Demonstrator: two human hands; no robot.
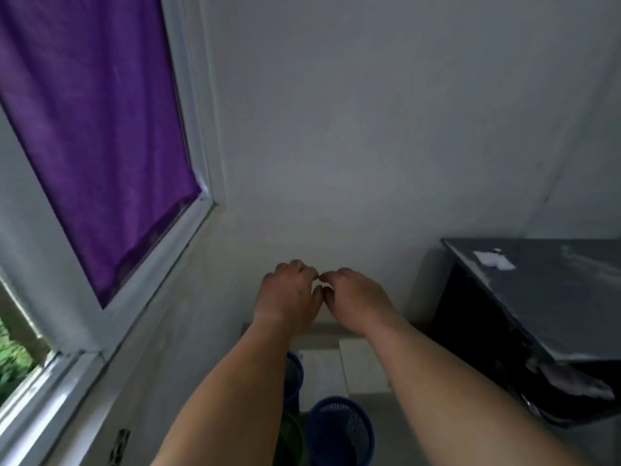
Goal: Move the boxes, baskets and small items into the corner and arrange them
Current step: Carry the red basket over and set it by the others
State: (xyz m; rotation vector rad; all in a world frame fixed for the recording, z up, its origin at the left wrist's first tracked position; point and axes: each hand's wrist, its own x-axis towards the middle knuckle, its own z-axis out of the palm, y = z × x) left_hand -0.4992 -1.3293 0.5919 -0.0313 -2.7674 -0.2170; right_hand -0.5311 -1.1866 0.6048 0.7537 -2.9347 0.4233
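Observation:
Both of my hands are raised side by side in front of the white wall, backs towards me. My left hand (287, 292) and my right hand (353, 294) have loosely curled fingers, their tips almost meeting, and I see nothing in either. Below my forearms, on the floor in the corner, stand a blue mesh basket (339, 432), a second blue basket (295, 375) partly hidden by my left arm, and a green basket (289, 438). Two white boxes (322, 375) (364, 364) lie behind them against the wall.
A dark cabinet with a grey top (537, 297) stands at the right, a scrap of white paper (494, 258) on it. On the left wall is a window with a purple curtain (94, 136). A wall socket (121, 442) sits low on the left.

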